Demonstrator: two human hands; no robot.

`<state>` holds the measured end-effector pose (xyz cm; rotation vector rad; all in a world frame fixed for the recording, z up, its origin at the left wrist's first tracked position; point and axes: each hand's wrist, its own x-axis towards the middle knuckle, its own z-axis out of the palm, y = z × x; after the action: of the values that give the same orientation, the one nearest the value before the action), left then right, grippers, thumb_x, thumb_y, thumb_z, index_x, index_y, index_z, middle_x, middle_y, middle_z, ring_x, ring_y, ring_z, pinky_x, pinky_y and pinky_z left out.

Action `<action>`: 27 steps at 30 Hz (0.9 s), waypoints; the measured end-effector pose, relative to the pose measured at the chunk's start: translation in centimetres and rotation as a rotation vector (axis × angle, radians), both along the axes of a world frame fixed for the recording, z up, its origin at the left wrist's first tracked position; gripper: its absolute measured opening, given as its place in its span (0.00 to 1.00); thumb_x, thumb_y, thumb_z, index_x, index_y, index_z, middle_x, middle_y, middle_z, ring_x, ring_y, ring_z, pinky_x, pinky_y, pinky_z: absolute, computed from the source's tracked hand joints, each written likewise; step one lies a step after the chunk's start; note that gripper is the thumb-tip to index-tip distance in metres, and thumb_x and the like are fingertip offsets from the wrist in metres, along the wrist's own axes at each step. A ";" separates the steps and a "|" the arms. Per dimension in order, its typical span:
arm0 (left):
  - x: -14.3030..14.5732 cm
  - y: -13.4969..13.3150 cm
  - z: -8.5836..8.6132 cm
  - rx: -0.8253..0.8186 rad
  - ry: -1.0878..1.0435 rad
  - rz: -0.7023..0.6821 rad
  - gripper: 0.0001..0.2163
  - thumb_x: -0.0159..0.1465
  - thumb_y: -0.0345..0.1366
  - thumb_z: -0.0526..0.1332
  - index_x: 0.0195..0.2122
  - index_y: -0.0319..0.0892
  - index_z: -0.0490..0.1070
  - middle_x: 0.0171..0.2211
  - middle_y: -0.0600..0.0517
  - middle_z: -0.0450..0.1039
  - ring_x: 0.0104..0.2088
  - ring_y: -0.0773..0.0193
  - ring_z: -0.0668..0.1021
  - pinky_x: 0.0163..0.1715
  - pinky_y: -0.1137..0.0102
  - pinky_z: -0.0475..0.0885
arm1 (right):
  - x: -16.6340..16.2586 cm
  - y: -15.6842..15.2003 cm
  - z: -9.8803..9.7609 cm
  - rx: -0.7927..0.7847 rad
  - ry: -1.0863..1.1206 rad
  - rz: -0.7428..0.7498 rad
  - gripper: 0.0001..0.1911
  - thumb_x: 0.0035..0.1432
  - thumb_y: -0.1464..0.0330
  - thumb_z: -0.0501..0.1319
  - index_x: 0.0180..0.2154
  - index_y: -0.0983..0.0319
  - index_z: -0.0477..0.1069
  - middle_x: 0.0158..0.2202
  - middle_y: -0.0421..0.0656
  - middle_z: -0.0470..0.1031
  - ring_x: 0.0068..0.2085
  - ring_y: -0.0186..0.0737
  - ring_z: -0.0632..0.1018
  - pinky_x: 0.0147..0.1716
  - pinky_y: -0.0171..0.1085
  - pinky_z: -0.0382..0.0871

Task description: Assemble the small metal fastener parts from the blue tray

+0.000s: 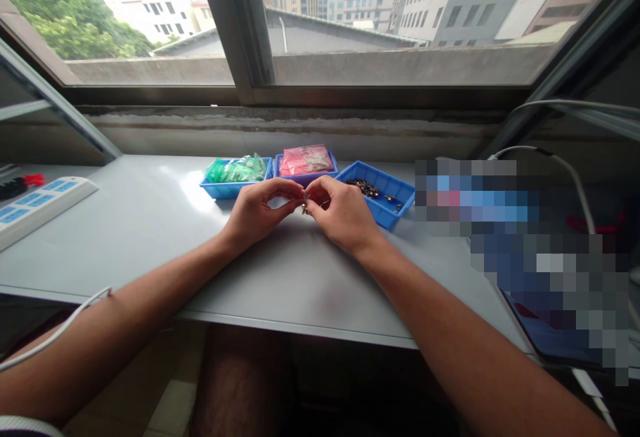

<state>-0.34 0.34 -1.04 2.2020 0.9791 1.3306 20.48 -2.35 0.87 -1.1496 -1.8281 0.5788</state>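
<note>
My left hand (260,210) and my right hand (345,213) meet fingertip to fingertip above the grey table, both closed in a pinch. Between them is a small gold-coloured metal piece (305,209), mostly hidden by the fingers, so its kind is unclear. Just behind my right hand, a blue tray (387,210) holds several small dark and brassy metal parts (367,188). Beyond my left hand stands a blue tray (220,190) with green items in clear plastic bags (237,170). A third blue tray (305,175), in the middle, carries pink plastic packets (305,160).
A white power strip (47,207) lies at the left, with a red and black object (30,182) behind it. On the right is a pixelated area over a dark device. A white cable (55,337) crosses my left forearm. The window wall (300,130) bounds the table's back.
</note>
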 end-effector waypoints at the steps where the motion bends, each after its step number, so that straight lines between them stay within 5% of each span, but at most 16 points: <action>1: 0.0 0.0 -0.1 -0.006 -0.009 -0.007 0.12 0.67 0.43 0.74 0.47 0.42 0.84 0.45 0.45 0.87 0.45 0.55 0.88 0.52 0.62 0.85 | 0.0 0.1 -0.1 0.010 -0.010 0.003 0.11 0.62 0.76 0.65 0.46 0.60 0.80 0.37 0.41 0.84 0.40 0.41 0.83 0.46 0.39 0.76; 5: 0.0 0.1 0.1 -0.023 -0.001 0.014 0.12 0.68 0.43 0.74 0.48 0.42 0.84 0.44 0.46 0.88 0.44 0.55 0.88 0.51 0.63 0.84 | 0.1 0.3 -0.3 0.121 -0.065 -0.013 0.17 0.64 0.77 0.62 0.52 0.62 0.81 0.44 0.46 0.83 0.44 0.41 0.82 0.49 0.39 0.75; 15: -0.1 -0.6 1.4 -0.069 0.165 -0.005 0.16 0.74 0.50 0.67 0.43 0.42 0.88 0.40 0.48 0.88 0.37 0.56 0.87 0.37 0.69 0.80 | 0.0 0.0 0.1 0.073 0.006 0.014 0.03 0.62 0.73 0.68 0.38 0.59 0.78 0.37 0.41 0.83 0.39 0.40 0.81 0.43 0.37 0.74; 20: -0.2 -0.2 0.7 -0.080 0.131 0.029 0.15 0.70 0.48 0.71 0.47 0.42 0.88 0.43 0.47 0.89 0.41 0.53 0.89 0.40 0.67 0.83 | 0.0 0.1 -0.1 0.066 -0.022 0.042 0.11 0.61 0.79 0.65 0.41 0.60 0.80 0.42 0.43 0.86 0.43 0.40 0.84 0.47 0.37 0.76; 23: -0.1 -0.2 0.6 -0.066 0.104 0.064 0.13 0.70 0.44 0.71 0.47 0.42 0.88 0.44 0.47 0.89 0.43 0.52 0.90 0.45 0.66 0.84 | 0.0 0.1 -0.1 0.059 -0.009 0.004 0.07 0.65 0.75 0.65 0.41 0.59 0.81 0.40 0.42 0.87 0.41 0.41 0.85 0.46 0.38 0.77; 27: 0.0 -0.3 0.8 -0.052 0.114 0.016 0.09 0.68 0.41 0.72 0.43 0.42 0.88 0.40 0.48 0.88 0.38 0.57 0.88 0.39 0.69 0.82 | 0.0 -0.1 0.1 0.047 -0.031 -0.012 0.04 0.65 0.73 0.66 0.38 0.59 0.80 0.38 0.41 0.86 0.39 0.40 0.84 0.42 0.36 0.76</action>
<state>-0.29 0.02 -0.24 2.2556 1.0619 1.1838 20.47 -2.42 0.93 -1.1434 -1.8498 0.5111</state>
